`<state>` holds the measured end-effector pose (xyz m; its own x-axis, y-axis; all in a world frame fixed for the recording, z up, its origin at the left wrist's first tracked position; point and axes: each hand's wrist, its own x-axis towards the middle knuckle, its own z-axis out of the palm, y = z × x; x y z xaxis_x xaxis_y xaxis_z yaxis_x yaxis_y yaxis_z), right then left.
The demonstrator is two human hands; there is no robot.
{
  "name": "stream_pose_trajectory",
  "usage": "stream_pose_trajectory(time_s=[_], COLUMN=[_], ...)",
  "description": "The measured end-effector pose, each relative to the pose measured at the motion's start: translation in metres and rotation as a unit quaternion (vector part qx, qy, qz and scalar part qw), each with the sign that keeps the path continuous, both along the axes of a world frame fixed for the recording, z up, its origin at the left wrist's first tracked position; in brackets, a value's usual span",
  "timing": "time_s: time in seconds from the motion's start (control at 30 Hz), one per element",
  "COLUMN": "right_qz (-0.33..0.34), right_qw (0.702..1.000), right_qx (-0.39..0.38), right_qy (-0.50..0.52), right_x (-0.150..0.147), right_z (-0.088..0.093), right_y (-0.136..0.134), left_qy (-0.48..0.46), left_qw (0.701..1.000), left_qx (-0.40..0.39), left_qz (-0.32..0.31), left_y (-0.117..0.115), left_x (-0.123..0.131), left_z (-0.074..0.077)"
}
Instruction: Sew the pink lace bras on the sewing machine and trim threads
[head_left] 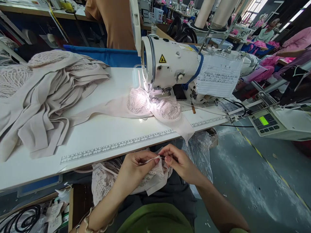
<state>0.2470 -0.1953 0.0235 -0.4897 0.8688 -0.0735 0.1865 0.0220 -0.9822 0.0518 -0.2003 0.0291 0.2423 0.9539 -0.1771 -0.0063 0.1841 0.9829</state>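
Both my hands work below the front edge of the white sewing table (pixel 104 136), over my lap. My left hand (pixel 134 170) pinches the edge of a pale pink lace garment piece (pixel 107 179) that lies across my lap. My right hand (pixel 181 163) is closed in a pinch on the same piece, fingertips meeting those of the left hand. A second lace bra piece (pixel 155 108) lies on the table under the lit needle of the white sewing machine (pixel 175 64), with a strap trailing left.
A heap of beige and lace fabric pieces (pixel 46 94) covers the table's left part. A printed ruler strip (pixel 116 147) runs along the front edge. A control box with a green display (pixel 264 123) stands at right. Another person in a brown top (pixel 114 22) stands behind the table.
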Motion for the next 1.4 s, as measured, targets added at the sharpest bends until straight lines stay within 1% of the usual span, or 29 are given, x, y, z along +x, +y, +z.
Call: stream_pose_trajectory(time_s=[0.07,0.13,0.27,0.4,0.5,0.57,0.6,0.7,0.8,0.87,1.0,1.1,1.17,1.2,1.23,1.3,1.33,1.4], right_qz=[-0.002,-0.012,-0.04,-0.069,-0.103,-0.119,-0.12,-0.111,-0.081,-0.076,-0.093,-0.073,-0.063,-0.058,-0.049,-0.024,-0.006,0.044], right_qw=[0.999,0.999,0.998,0.996,0.99,0.985,0.985,0.988,0.986,0.983,0.974,0.954,0.929,0.919,0.914,0.922,0.933,0.959], right_qx=[-0.018,-0.021,-0.032,-0.043,-0.025,0.006,0.028,0.1,0.141,0.159,0.195,0.281,0.341,0.356,0.354,0.317,0.289,0.233], right_qy=[0.03,0.042,0.046,0.046,0.095,0.122,0.117,0.032,-0.039,-0.054,-0.061,-0.079,-0.127,-0.16,-0.191,-0.222,-0.213,-0.157], right_x=[-0.002,-0.005,-0.01,-0.014,-0.013,-0.011,-0.009,-0.005,-0.003,-0.003,-0.006,-0.011,-0.014,-0.015,-0.014,-0.01,-0.005,0.007], right_z=[-0.001,-0.002,-0.003,-0.008,-0.014,-0.017,-0.018,-0.019,-0.019,-0.02,-0.025,-0.038,-0.05,-0.056,-0.06,-0.058,-0.052,-0.03], right_y=[0.0,0.0,0.001,0.002,0.003,0.002,0.001,-0.006,-0.013,-0.015,-0.018,-0.021,-0.024,-0.026,-0.026,-0.026,-0.024,-0.019], left_qy=[0.007,0.018,0.037,0.039,0.033,0.029,0.023,-0.005,-0.022,-0.031,-0.046,-0.027,-0.015,-0.009,0.001,0.032,0.053,0.09], left_qw=[1.0,1.0,0.999,0.999,0.999,0.999,0.999,0.998,0.995,0.993,0.993,0.993,0.993,0.993,0.993,0.992,0.99,0.987], left_qx=[0.005,0.013,0.018,0.018,0.007,-0.005,-0.012,-0.044,-0.072,-0.08,-0.078,-0.067,-0.058,-0.053,-0.047,-0.03,-0.018,0.02], left_qz=[-0.005,-0.013,-0.026,-0.016,-0.004,0.015,0.024,0.045,0.066,0.075,0.076,0.091,0.098,0.101,0.105,0.122,0.129,0.13], left_y=[0.001,0.002,0.0,0.0,0.0,0.0,0.0,0.0,0.0,0.001,0.001,0.001,0.001,0.001,0.001,0.001,0.001,0.002], left_x=[-0.001,-0.003,-0.005,-0.005,-0.005,-0.006,-0.007,-0.009,-0.011,-0.012,-0.014,-0.015,-0.015,-0.015,-0.016,-0.02,-0.024,-0.031], left_z=[-0.001,-0.002,-0.004,-0.003,-0.002,-0.002,-0.003,-0.005,-0.007,-0.007,-0.007,-0.007,-0.008,-0.008,-0.009,-0.009,-0.009,-0.008])
